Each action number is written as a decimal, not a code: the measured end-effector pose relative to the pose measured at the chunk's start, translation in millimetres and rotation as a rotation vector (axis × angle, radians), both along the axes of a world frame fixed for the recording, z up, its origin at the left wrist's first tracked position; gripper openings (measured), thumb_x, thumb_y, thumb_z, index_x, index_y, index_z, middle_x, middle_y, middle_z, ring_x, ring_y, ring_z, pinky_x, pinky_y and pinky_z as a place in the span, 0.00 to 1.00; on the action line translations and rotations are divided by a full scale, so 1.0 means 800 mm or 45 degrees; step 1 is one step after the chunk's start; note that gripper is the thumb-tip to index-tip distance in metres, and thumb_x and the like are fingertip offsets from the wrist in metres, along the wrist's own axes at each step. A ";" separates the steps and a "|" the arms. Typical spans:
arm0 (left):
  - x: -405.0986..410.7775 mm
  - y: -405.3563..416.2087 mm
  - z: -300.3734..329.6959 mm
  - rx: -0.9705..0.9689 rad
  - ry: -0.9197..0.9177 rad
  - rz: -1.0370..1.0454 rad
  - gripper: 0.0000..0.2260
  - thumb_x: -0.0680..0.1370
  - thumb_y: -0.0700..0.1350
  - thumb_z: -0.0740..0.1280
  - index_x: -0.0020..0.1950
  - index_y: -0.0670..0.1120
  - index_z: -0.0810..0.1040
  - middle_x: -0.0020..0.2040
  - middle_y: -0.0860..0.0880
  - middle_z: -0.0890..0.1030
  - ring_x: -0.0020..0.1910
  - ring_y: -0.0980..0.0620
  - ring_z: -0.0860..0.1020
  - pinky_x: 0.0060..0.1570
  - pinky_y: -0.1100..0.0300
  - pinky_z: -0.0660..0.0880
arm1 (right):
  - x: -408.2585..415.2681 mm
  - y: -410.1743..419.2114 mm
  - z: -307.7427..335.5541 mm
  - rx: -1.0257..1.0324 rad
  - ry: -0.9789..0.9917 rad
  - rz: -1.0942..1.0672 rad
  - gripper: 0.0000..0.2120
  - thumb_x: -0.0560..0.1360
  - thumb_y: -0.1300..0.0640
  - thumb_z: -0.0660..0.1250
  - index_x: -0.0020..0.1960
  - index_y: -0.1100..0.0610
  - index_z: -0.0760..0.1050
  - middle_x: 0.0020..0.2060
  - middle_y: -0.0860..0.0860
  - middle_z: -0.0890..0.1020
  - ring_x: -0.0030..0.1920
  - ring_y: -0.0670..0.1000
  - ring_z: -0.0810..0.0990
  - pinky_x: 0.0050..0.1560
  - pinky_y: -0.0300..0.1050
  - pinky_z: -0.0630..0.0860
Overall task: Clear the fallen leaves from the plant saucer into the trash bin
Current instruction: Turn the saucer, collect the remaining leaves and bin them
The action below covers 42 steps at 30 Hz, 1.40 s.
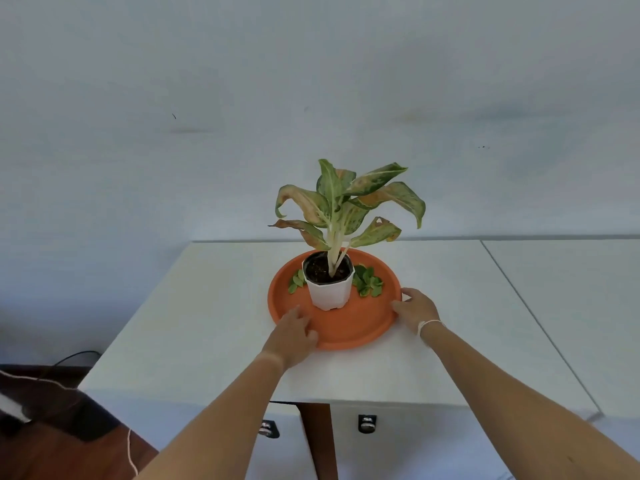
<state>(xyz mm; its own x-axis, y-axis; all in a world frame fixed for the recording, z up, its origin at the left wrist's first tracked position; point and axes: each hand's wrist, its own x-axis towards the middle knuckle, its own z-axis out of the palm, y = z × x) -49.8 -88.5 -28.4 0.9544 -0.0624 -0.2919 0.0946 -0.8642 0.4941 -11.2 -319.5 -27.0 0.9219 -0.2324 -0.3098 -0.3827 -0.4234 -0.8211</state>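
Left hand [294, 329]: reaches in from the lower left, palm down over the near-left rim of the saucer [346, 327]. Fingers spread and point into the dish; the thumb lies along the rim's outer edge. It rests on the rim, not closed around anything.

Right hand [414, 310]: at the right rim of the saucer, fingers curved against its outer edge. Contact with the rim looks likely; whether the fingers hook under it cannot be told. A thin white string [429, 323] circles the wrist.

Saucer: round, orange, shallow, lying flat on the white table [194, 323], near the middle of the top.

Pot [329, 289]: small, white, faceted, upright, a little back of the saucer's centre, filled with dark soil. The plant [341, 206] rises from it on pale stems; leaves are mottled green with yellow and brown patches, several drooping.

Fallen leaves: small and green, in two clusters on the saucer floor. One cluster [296, 282] lies left of the pot, close against it. The larger cluster [369, 282] lies right of the pot, between the pot and the far-right rim.

Surroundings: a second white surface [571, 306] adjoins the table on the right, a seam between them. Plain pale wall [207, 98] behind. A dark cable [74, 356] runs at the lower left. No bin in view.
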 end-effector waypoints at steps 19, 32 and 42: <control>0.045 0.020 -0.018 0.001 -0.395 0.002 0.15 0.80 0.43 0.56 0.61 0.39 0.76 0.76 0.42 0.61 0.76 0.45 0.58 0.72 0.53 0.62 | -0.014 0.047 -0.013 0.483 0.124 -0.564 0.09 0.72 0.65 0.58 0.33 0.62 0.69 0.15 0.55 0.73 0.25 0.55 0.73 0.40 0.46 0.72; 0.035 0.001 -0.003 -0.610 -0.207 0.754 0.31 0.76 0.37 0.60 0.77 0.38 0.51 0.70 0.37 0.65 0.62 0.38 0.73 0.54 0.50 0.74 | -0.029 0.105 -0.018 0.892 0.164 -0.652 0.05 0.74 0.69 0.56 0.48 0.65 0.69 0.28 0.59 0.75 0.28 0.56 0.76 0.39 0.45 0.76; 0.039 0.001 -0.009 -0.699 -0.085 0.835 0.25 0.73 0.34 0.60 0.71 0.37 0.63 0.63 0.37 0.73 0.54 0.40 0.76 0.43 0.55 0.73 | -0.044 0.098 -0.017 1.048 0.187 -0.480 0.06 0.77 0.64 0.62 0.52 0.66 0.69 0.36 0.61 0.76 0.35 0.57 0.77 0.40 0.49 0.80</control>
<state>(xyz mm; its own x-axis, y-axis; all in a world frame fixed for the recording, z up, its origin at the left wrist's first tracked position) -18.4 -87.5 -35.9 0.8613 0.3919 -0.3234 0.4470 -0.2817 0.8490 -46.0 -241.4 -40.3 0.7680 -0.1636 -0.6192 -0.5014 0.4480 -0.7402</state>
